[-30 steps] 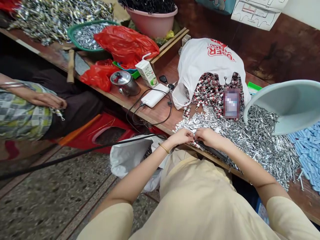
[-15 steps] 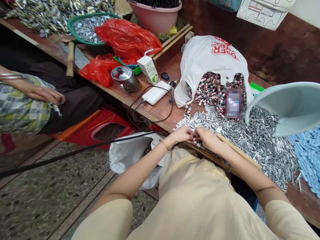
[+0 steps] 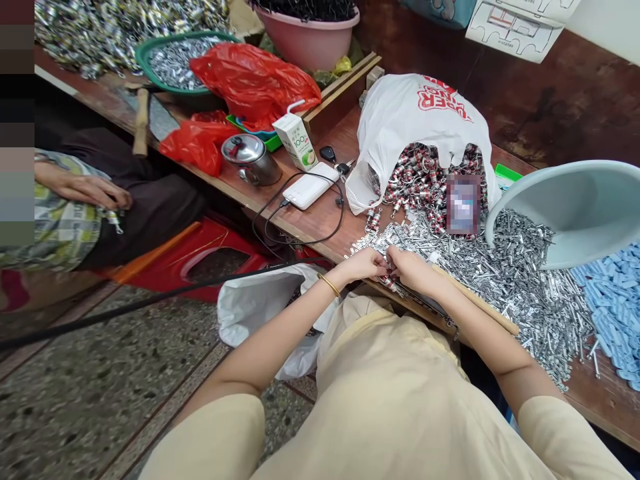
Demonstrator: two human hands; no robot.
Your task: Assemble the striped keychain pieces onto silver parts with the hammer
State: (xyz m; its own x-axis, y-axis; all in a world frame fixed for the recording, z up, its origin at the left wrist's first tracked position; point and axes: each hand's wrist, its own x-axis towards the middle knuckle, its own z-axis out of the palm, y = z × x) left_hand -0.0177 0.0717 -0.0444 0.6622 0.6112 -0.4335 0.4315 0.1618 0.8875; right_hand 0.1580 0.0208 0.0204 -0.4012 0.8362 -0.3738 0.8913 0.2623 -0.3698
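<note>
At the bench's near edge, my left hand (image 3: 368, 264) and my right hand (image 3: 411, 271) are close together, the fingers of both closed in a pinch. What they grip is small and mostly hidden by the fingers. Red-and-silver keychain pieces (image 3: 392, 285) show directly beneath my fingertips; whether they are held or lying there I cannot tell. Just beyond my hands spreads a heap of small silver metal parts (image 3: 480, 273). More red-and-silver pieces (image 3: 417, 177) spill from a white plastic bag (image 3: 395, 107). Beside my right forearm lies a wooden stick (image 3: 480, 300).
A tilted grey basin (image 3: 585, 220) and light-blue strips (image 3: 613, 300) are on the right. Leftward are a power bank (image 3: 311, 190) with cable, a drink carton (image 3: 295, 143), a metal mug (image 3: 260, 167) and red bags (image 3: 260, 77). Another person's hand (image 3: 95, 190) rests at far left.
The view has shifted slightly. Both my hands stay together at the bench edge, with only a small shift of the fingers. The other person's hand looks unchanged.
</note>
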